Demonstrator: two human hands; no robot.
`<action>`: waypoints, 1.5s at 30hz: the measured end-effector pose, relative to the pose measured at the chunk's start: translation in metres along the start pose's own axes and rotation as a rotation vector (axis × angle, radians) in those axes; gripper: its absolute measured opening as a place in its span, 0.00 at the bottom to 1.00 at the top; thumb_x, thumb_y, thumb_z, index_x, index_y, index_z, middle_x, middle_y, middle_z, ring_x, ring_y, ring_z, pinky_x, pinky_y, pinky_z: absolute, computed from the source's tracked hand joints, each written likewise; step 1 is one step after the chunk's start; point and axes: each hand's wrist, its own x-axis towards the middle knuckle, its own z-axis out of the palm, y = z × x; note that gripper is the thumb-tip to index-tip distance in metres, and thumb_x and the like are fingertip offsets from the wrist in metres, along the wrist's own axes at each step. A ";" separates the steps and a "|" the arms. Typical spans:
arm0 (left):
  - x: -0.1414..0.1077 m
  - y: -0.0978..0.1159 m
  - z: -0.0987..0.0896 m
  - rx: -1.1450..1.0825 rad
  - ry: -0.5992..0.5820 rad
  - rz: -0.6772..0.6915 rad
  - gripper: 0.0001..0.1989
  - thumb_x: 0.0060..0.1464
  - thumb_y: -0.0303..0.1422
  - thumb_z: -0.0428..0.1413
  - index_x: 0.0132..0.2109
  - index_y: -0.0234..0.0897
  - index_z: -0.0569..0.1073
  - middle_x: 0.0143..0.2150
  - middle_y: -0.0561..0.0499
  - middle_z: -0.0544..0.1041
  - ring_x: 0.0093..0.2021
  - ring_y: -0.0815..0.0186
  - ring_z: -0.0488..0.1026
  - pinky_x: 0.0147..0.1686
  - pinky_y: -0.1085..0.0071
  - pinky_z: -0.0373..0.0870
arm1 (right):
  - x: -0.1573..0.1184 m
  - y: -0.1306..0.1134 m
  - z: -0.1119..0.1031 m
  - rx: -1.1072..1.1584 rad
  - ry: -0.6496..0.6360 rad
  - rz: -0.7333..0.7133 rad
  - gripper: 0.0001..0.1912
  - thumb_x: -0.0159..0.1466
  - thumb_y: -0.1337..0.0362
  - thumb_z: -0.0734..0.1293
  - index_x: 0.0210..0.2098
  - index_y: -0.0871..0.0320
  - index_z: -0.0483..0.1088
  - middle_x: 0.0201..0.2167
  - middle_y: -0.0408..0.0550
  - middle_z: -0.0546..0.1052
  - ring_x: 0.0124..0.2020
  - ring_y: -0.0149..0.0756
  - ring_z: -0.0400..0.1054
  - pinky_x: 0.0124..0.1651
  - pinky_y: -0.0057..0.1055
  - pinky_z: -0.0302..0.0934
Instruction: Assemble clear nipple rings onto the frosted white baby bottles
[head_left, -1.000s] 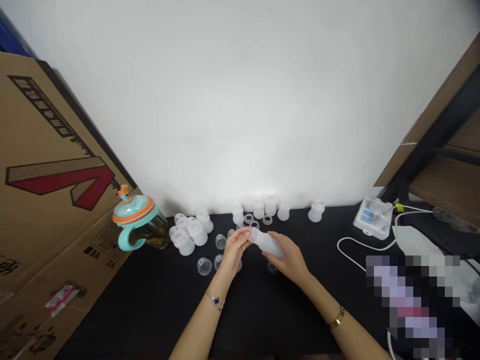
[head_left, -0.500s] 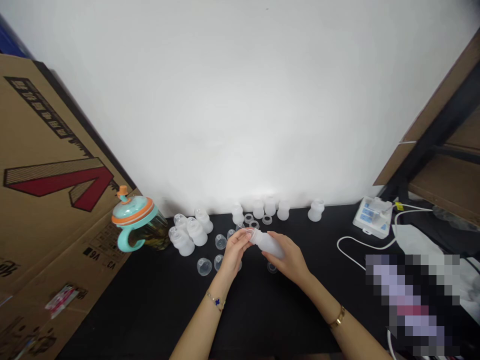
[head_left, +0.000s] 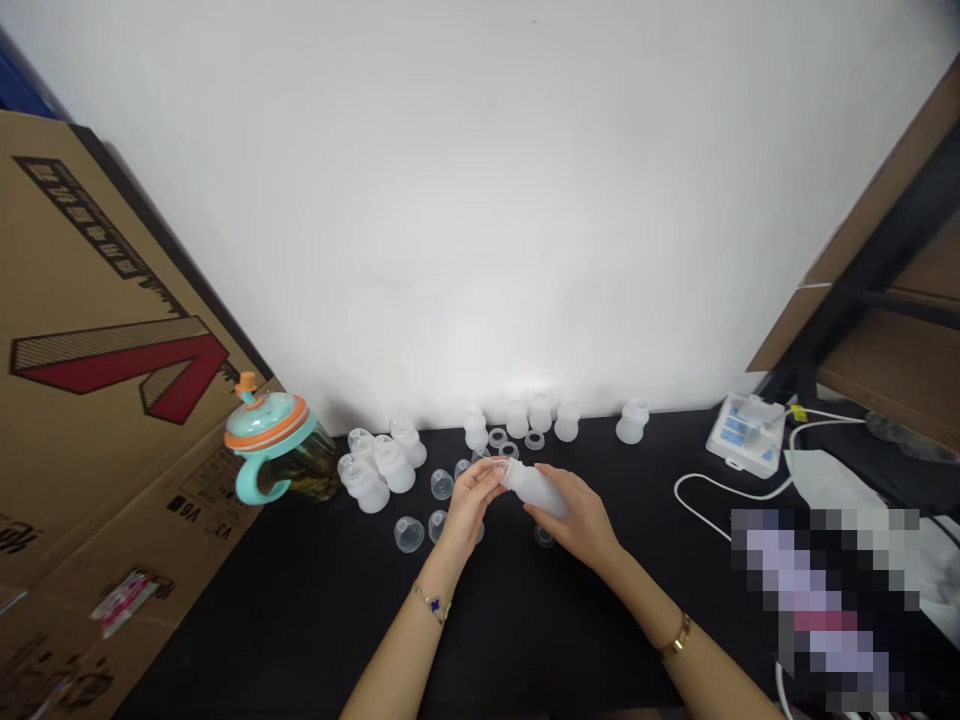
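A frosted white bottle (head_left: 541, 489) lies tilted between both hands, its neck toward the left. My right hand (head_left: 581, 515) is wrapped round the bottle's body. The fingers of my left hand (head_left: 474, 495) pinch a clear part at the bottle's mouth; its exact shape is too small to tell. Near my left hand lie several clear domed caps (head_left: 409, 534), some partly hidden by it. Beyond the hands are white rings (head_left: 534, 439) and several open bottles (head_left: 567, 420). Another ring-like piece (head_left: 544, 536) sits partly under my right hand.
Several capped bottles (head_left: 394, 463) stand at the left beside a teal-lidded jug (head_left: 281, 445). A large cardboard box (head_left: 90, 400) borders the left side. At the right are a white power strip (head_left: 746, 434) and its cable (head_left: 694, 497) on the black table (head_left: 525, 640).
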 end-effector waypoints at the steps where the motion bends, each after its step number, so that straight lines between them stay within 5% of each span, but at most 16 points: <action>1: 0.000 0.000 0.000 0.000 0.001 0.000 0.15 0.45 0.39 0.69 0.39 0.34 0.81 0.42 0.44 0.81 0.42 0.62 0.76 0.42 0.71 0.72 | 0.000 0.000 0.000 -0.002 0.004 -0.002 0.25 0.63 0.57 0.69 0.58 0.53 0.65 0.50 0.51 0.77 0.48 0.44 0.73 0.50 0.41 0.69; 27: -0.006 0.005 0.004 0.056 0.051 -0.022 0.16 0.44 0.41 0.69 0.36 0.34 0.79 0.35 0.48 0.79 0.34 0.67 0.74 0.33 0.75 0.71 | -0.003 -0.003 -0.008 -0.234 0.083 -0.226 0.24 0.67 0.61 0.64 0.62 0.55 0.64 0.48 0.55 0.78 0.44 0.47 0.74 0.45 0.42 0.69; 45: -0.015 0.002 0.012 0.237 0.142 0.211 0.11 0.52 0.42 0.64 0.34 0.38 0.77 0.28 0.54 0.72 0.30 0.69 0.68 0.31 0.76 0.65 | -0.003 -0.011 -0.013 -0.314 0.114 -0.282 0.26 0.67 0.63 0.64 0.64 0.56 0.62 0.47 0.55 0.78 0.43 0.47 0.74 0.44 0.42 0.67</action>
